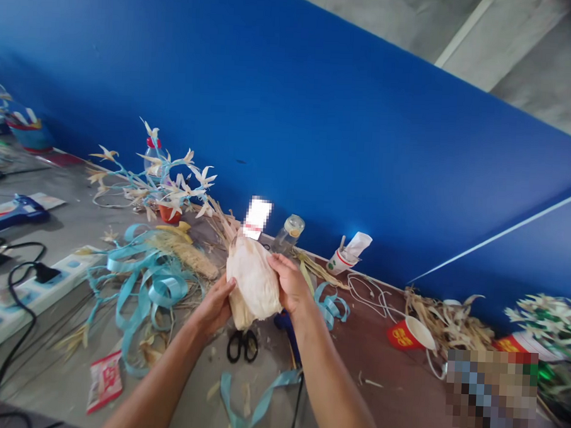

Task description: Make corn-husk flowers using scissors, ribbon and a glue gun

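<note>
A pale cream bundle of dried corn husks [254, 279] hangs between my two hands above the desk. My left hand [219, 306] grips its lower left side, thumb on the front. On its right edge, my right hand [289, 280] pinches it with the thumb near the top; its other fingers are partly hidden. Directly below lie scissors with black handles [242, 347], their blades covered by the husks. Coils of light blue ribbon [145, 283] lie left of my left hand. A dark blue tool [287, 337] shows partly behind my right forearm.
A white power strip [40, 291] with black cables lies at left. Behind it stand husk flowers on blue stems [173, 177]. A glass jar [289, 232] and a paper cup [341, 260] stand by the blue partition [289, 126]. A red cup [403, 336] lies tipped at right.
</note>
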### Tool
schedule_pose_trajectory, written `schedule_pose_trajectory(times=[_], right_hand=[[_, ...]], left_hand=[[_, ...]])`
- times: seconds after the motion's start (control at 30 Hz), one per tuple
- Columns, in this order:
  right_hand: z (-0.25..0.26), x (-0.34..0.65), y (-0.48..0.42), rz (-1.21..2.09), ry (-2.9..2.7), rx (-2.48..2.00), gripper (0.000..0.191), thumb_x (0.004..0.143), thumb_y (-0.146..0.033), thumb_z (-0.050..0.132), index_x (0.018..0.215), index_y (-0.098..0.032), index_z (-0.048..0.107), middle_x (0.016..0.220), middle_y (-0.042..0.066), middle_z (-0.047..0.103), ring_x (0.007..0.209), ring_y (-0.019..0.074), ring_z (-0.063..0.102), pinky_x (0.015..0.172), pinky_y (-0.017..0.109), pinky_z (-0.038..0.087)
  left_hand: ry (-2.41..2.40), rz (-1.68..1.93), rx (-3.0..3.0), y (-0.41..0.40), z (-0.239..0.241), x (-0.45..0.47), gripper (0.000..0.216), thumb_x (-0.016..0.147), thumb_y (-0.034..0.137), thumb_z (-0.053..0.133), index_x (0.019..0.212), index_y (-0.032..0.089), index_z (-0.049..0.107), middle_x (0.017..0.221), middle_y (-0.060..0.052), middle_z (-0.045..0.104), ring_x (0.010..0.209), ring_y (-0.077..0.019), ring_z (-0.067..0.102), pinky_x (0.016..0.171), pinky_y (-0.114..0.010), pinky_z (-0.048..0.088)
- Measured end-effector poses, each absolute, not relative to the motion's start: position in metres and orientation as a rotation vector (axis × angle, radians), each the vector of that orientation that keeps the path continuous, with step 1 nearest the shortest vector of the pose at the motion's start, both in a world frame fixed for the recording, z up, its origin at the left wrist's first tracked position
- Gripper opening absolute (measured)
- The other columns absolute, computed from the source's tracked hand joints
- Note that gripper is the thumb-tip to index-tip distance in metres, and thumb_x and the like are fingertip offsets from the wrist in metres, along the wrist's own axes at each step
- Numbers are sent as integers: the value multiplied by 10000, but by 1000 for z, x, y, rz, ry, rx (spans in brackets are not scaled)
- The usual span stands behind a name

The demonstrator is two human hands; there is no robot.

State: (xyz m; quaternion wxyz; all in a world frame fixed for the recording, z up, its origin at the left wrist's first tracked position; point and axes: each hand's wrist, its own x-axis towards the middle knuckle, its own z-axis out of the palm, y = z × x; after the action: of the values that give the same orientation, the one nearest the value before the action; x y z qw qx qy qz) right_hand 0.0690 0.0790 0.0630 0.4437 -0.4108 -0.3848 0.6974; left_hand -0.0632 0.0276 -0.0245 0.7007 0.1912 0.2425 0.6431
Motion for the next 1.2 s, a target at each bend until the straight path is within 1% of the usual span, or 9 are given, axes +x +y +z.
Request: schedule_pose_trajectory(times=[0.17,0.27,0.4,0.5,0.6,0.73,0.87,1.0,1.2], right_hand=[[73,91,88,1536,-978,-1036,266,670,-383,639,854,-206,567,679,-16,635,642,184,608,583,294,461],[75,103,91,1111,-1151,-1076,332,749,-345,549,1060,-227,554,817,5,648,744,185,607,661,305,466],[64,100,87,625,-1672,-1150,254,792,-211,442,912,-195,665,882,46,619,852,176,580,792,295,438],[50,82,76,616,-1976,-1188,261,794,-192,437,848,-168,692,834,57,581,811,168,581,778,281,447],[42,61,66,627,-2087,-1264,254,812,-329,511,870,-153,685,837,68,568,813,177,583,766,279,458],[39,43,62,524,-2231,-1491,368,728,-487,606,830,-139,669,913,117,579,867,232,594,792,321,458],[35,37,69,472,-2260,-1580,427,682,-480,647,929,-131,649,991,140,596,925,256,597,808,323,461],[36,34,79,286,-2235,-1550,358,713,-406,612,938,-128,628,989,128,604,942,240,590,829,302,454],[37,17,106,-18,-2360,-1661,377,721,-386,582,979,-115,624,998,165,594,943,277,570,827,353,430]], left_hand=[[613,1425,367,29,-23,-66,520,731,235,641,1223,149,499,1010,-115,684,944,-259,639,870,-396,480],[627,1428,363,29,-20,-67,588,726,215,635,1278,156,443,958,-105,695,905,-255,650,836,-392,495],[590,1433,316,28,-18,-67,590,741,295,633,1283,171,437,952,-98,698,908,-263,650,830,-393,495],[553,1446,298,28,-21,-65,571,749,375,629,1255,162,472,1010,-107,685,946,-274,637,868,-395,475],[506,1494,323,28,-21,-62,567,777,472,574,1249,171,486,1101,-102,654,1041,-271,594,933,-389,430],[401,1553,393,27,-14,-58,626,771,578,509,1280,216,467,1201,-87,603,1159,-265,509,995,-385,364],[350,1546,435,26,-6,-57,650,763,622,475,1265,210,495,1209,-95,595,1175,-276,485,996,-392,346],[461,1657,395,31,-13,-58,614,744,633,493,1152,181,580,1136,-102,622,1055,-246,555,926,-359,389],[916,1702,209,40,-36,-62,390,651,499,676,733,123,612,663,-28,617,617,-119,556,653,-253,418]])
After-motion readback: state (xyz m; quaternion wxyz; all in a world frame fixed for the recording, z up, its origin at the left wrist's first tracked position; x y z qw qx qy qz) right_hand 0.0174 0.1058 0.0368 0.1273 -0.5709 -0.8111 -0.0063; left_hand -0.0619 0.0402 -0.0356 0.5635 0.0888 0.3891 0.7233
